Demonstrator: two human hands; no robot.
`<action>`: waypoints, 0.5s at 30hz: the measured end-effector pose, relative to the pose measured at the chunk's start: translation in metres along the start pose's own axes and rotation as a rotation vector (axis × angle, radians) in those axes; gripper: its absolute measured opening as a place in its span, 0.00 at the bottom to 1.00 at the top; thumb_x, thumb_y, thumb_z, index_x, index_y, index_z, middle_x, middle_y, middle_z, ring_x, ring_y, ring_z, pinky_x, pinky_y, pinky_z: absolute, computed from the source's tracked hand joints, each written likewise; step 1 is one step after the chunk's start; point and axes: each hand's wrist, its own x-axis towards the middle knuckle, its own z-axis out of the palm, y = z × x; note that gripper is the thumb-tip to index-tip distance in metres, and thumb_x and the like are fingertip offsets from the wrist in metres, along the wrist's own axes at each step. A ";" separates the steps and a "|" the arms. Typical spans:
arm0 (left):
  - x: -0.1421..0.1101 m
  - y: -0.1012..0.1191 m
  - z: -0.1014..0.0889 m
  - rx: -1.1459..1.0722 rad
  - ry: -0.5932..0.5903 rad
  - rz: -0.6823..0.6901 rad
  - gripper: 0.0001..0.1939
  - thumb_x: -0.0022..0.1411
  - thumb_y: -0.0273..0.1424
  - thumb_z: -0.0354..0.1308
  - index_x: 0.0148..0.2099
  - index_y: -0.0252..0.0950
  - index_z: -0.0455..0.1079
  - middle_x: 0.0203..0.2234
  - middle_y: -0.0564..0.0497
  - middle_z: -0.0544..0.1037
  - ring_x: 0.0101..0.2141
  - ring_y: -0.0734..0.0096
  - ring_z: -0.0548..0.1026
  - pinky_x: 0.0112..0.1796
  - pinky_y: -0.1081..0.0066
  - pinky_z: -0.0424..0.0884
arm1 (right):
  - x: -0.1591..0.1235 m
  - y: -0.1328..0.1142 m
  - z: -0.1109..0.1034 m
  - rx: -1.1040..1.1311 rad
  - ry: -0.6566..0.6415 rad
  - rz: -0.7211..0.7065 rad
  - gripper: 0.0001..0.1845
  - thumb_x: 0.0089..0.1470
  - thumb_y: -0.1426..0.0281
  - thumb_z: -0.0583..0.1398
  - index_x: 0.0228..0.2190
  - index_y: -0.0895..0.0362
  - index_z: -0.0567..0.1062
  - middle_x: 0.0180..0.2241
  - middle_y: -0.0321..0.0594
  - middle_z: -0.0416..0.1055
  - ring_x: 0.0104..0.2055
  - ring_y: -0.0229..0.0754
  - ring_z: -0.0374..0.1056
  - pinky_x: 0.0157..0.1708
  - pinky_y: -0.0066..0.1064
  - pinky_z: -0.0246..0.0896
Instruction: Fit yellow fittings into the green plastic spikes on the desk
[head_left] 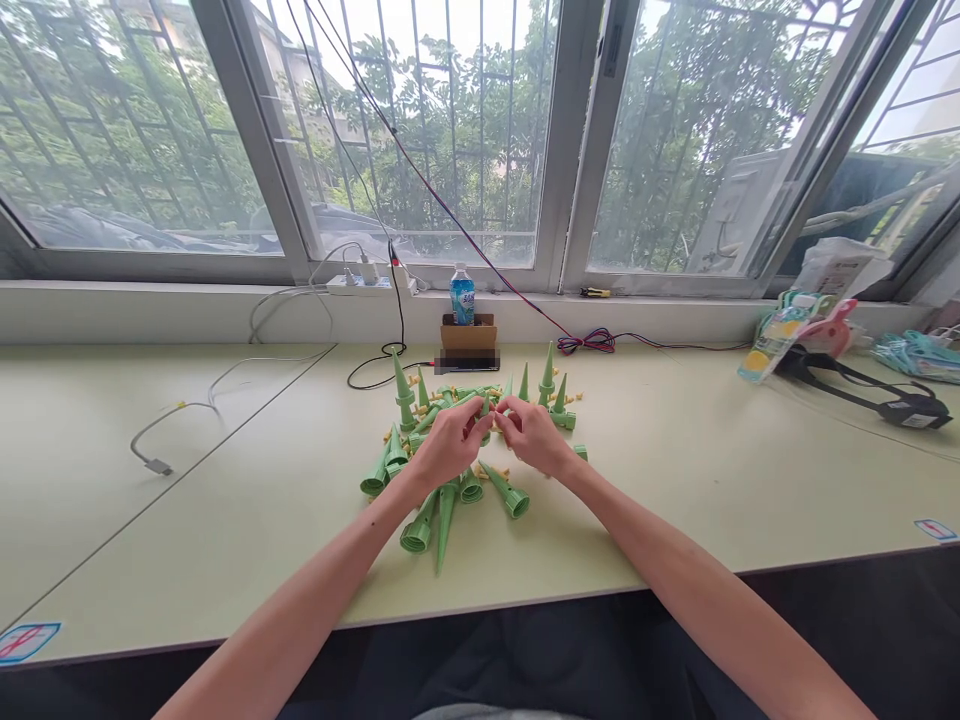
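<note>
Green tapered plastic spike (pixel 486 405) clamped between the left hand's (pixel 452 440) thumb and fingers.
Just beside it, the right hand (pixel 534 437) curls inward (whether its fingertips pinch anything, I cannot tell). 2 bare forearms (pixel 679 560) converge over scattered green plastic cones (pixel 444 520) on the pale cream table (pixel 660 440).

No words are legible; two stickers (pixel 28 642) on the table (pixel 697 420) bear red marks in blue outlines.
</note>
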 end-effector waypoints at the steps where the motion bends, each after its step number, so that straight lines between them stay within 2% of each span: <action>1: 0.000 0.000 0.000 -0.004 0.011 -0.014 0.14 0.67 0.37 0.49 0.30 0.38 0.57 0.21 0.55 0.64 0.23 0.75 0.62 0.24 0.75 0.63 | -0.001 -0.001 0.000 0.005 -0.010 -0.008 0.10 0.62 0.65 0.52 0.34 0.56 0.69 0.18 0.30 0.64 0.19 0.34 0.56 0.24 0.26 0.51; 8: 0.003 0.005 -0.005 0.012 0.079 -0.092 0.12 0.67 0.37 0.49 0.32 0.37 0.63 0.21 0.55 0.65 0.22 0.75 0.61 0.23 0.74 0.57 | -0.003 -0.004 -0.001 -0.008 -0.047 -0.101 0.08 0.59 0.66 0.57 0.39 0.56 0.71 0.19 0.29 0.64 0.21 0.35 0.57 0.27 0.27 0.54; 15: 0.001 0.005 -0.005 0.016 0.056 -0.066 0.12 0.67 0.38 0.49 0.32 0.37 0.62 0.21 0.55 0.65 0.22 0.74 0.61 0.23 0.74 0.58 | -0.001 -0.005 -0.003 0.030 -0.084 -0.083 0.04 0.58 0.69 0.56 0.35 0.57 0.69 0.19 0.30 0.64 0.21 0.35 0.59 0.28 0.28 0.56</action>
